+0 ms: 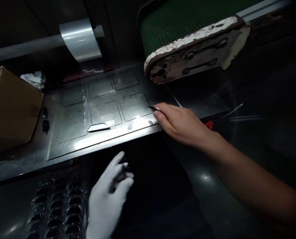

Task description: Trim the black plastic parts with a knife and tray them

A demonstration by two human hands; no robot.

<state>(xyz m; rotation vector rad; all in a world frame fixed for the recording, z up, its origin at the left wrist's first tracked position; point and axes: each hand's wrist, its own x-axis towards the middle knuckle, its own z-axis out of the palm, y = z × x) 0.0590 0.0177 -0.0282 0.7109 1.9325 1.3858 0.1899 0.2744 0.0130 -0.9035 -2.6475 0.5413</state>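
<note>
My right hand [180, 122], bare, is over the right front of the clear sheet. Its thumb and fingers pinch a small dark pointed piece [152, 108] with a pale spot by the fingertips; the rest is hidden in the hand. In a white glove, my left hand [110, 192] is in front of the metal table's edge, fingers apart and partly bent, with nothing visible in it. A small flat trapezoid piece [98, 127], pale with a dark edge, lies on the clear sheet [70, 129], which is marked with dark rounded outlines.
A cardboard box [12, 109] and a black marker [45, 121] are at left. Behind, a film roll [80, 39] hangs on a bar. A green-belted machine [187, 49] overhangs the back right. A tray of dark curved pieces [55, 209] is at lower left; a red-handled tool [209, 124] is at right.
</note>
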